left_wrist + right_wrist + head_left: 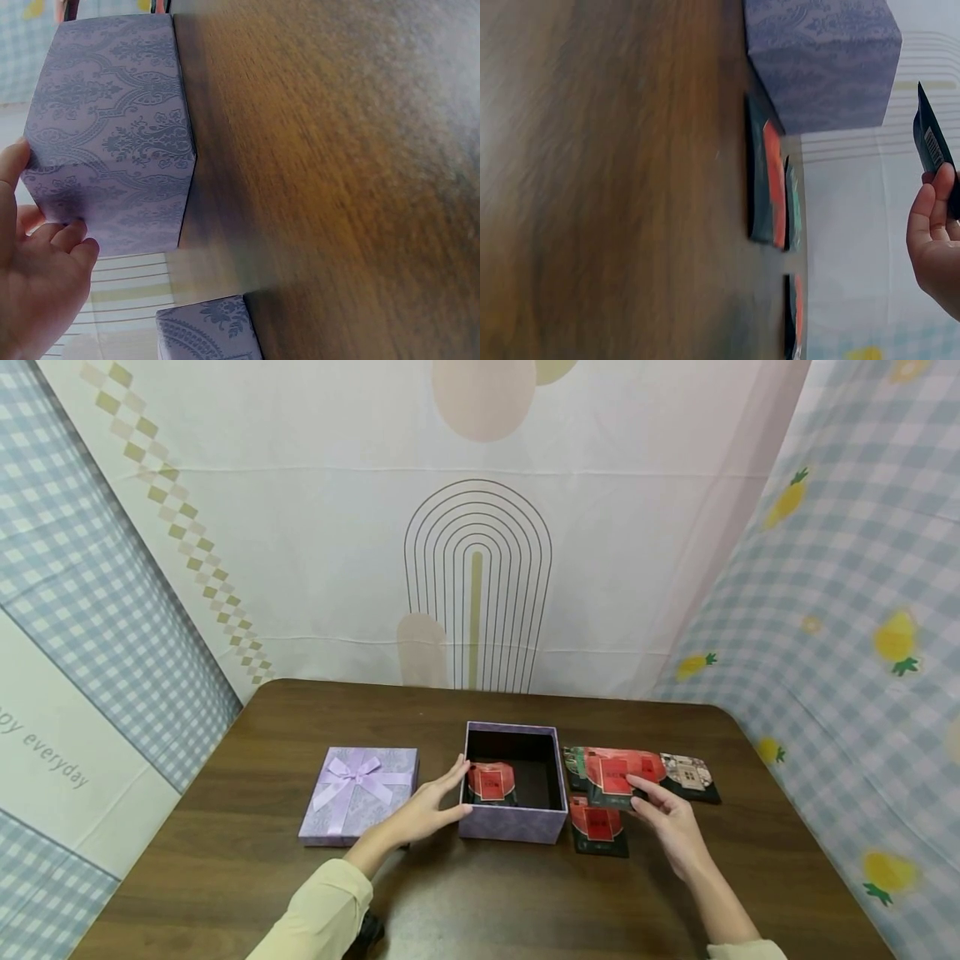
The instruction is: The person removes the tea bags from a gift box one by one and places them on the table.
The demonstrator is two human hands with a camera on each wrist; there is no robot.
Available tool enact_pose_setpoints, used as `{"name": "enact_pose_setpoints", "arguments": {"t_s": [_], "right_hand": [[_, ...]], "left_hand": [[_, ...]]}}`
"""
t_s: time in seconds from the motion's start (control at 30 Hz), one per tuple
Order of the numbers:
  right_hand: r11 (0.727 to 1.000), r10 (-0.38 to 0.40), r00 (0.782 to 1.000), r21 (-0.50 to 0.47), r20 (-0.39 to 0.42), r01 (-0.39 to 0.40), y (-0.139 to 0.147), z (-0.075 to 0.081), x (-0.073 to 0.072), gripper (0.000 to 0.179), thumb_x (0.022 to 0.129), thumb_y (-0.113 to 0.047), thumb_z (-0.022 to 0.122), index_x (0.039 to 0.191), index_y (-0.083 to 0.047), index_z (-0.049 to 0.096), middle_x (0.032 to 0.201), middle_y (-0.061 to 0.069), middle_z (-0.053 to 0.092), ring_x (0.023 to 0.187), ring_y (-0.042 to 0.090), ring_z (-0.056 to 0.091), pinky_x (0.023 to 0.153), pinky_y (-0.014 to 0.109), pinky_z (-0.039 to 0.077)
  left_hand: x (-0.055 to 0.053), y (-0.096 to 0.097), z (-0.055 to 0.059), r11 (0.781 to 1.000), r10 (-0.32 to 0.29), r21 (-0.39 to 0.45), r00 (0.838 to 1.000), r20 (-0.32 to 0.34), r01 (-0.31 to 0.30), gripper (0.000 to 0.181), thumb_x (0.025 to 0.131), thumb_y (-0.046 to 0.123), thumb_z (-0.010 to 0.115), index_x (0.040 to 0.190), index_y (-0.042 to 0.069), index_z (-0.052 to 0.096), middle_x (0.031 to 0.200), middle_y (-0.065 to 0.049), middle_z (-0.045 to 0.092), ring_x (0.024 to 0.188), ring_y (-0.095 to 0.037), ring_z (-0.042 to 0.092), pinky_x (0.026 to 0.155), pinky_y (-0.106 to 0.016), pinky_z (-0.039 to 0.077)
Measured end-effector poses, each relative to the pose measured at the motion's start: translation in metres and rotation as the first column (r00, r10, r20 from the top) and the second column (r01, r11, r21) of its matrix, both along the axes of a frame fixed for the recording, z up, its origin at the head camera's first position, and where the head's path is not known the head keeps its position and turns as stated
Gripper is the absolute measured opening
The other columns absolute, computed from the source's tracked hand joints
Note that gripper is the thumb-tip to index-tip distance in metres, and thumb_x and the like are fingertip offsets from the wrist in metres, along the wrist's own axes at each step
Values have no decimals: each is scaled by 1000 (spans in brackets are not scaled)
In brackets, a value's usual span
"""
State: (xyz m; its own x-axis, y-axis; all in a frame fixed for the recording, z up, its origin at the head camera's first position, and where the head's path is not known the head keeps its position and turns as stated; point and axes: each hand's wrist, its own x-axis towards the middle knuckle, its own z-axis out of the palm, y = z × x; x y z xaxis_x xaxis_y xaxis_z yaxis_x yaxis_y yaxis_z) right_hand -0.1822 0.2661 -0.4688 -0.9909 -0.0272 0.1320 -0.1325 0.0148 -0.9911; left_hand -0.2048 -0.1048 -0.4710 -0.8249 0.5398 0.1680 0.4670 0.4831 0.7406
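A lidless purple patterned box (512, 827) with a dark inside stands mid-table. Inside, at its left, leans a red and black packet (491, 783). My left hand (426, 812) rests on the box's left side, fingers near the rim and thumb by the front corner; the left wrist view shows its fingertips touching the patterned wall. Right of the box, my right hand (673, 833) pinches a red and black packet (611, 781) by its edge. The right wrist view shows that packet's dark back (930, 139) with a barcode, held up off the table.
Below the held packet lies another red packet (598, 827). Behind it are a partly hidden green packet (574, 764) and a packet with a pale picture (688, 774). At the left lies the purple lid (333, 814) with a ribbon bow. Patterned cloth (337, 568) hangs behind the table.
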Motion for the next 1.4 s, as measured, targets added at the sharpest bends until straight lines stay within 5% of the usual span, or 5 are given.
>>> {"name": "enact_pose_setpoints", "arguments": {"t_s": [0.47, 0.87, 1.0, 1.23, 1.4], "right_hand": [[976, -61, 990, 217, 130, 31, 30, -3, 8, 46, 89, -9, 57, 127, 14, 44, 100, -15, 57, 84, -2, 59, 74, 18, 51], [894, -39, 971, 442, 237, -72, 62, -11, 15, 42, 92, -2, 46, 129, 16, 39, 132, 36, 37, 85, -12, 52, 79, 30, 52], [828, -60, 967, 553, 249, -91, 69, -12, 15, 41, 91, -1, 45, 128, 15, 41, 130, 36, 40, 83, -7, 54, 75, 31, 53], [606, -85, 984, 792, 155, -73, 72, -20, 11, 38, 85, -3, 54, 122, 6, 53, 117, 34, 52, 74, 24, 50, 61, 32, 38], [548, -72, 987, 832, 144, -82, 71, -23, 11, 38, 85, -3, 54, 122, 4, 53, 122, 35, 48, 98, 43, 52, 71, 47, 44]], "left_hand": [[0, 0, -1, 1000, -7, 4, 1000, 3, 7, 69, 90, 25, 56, 144, 1, 20, 150, -16, 10, 133, -33, 24, 107, -48, 22], [-1, 0, -2, 1000, -10, 6, 1000, 2, 10, 69, 91, 27, 56, 144, 1, 20, 150, -17, 11, 133, -33, 25, 106, -50, 24], [-2, 0, -1, 1000, -9, 7, 1000, 1, 9, 69, 91, 26, 56, 144, 1, 20, 150, -18, 11, 133, -33, 25, 106, -49, 24], [-1, -1, 0, 1000, -4, 6, 1000, 3, 4, 69, 90, 24, 57, 144, 1, 21, 150, -17, 11, 133, -32, 24, 107, -48, 23], [-2, -1, 0, 1000, -11, 5, 1000, 3, 11, 69, 90, 26, 56, 144, 1, 20, 150, -17, 10, 133, -32, 24, 107, -48, 23]]}}
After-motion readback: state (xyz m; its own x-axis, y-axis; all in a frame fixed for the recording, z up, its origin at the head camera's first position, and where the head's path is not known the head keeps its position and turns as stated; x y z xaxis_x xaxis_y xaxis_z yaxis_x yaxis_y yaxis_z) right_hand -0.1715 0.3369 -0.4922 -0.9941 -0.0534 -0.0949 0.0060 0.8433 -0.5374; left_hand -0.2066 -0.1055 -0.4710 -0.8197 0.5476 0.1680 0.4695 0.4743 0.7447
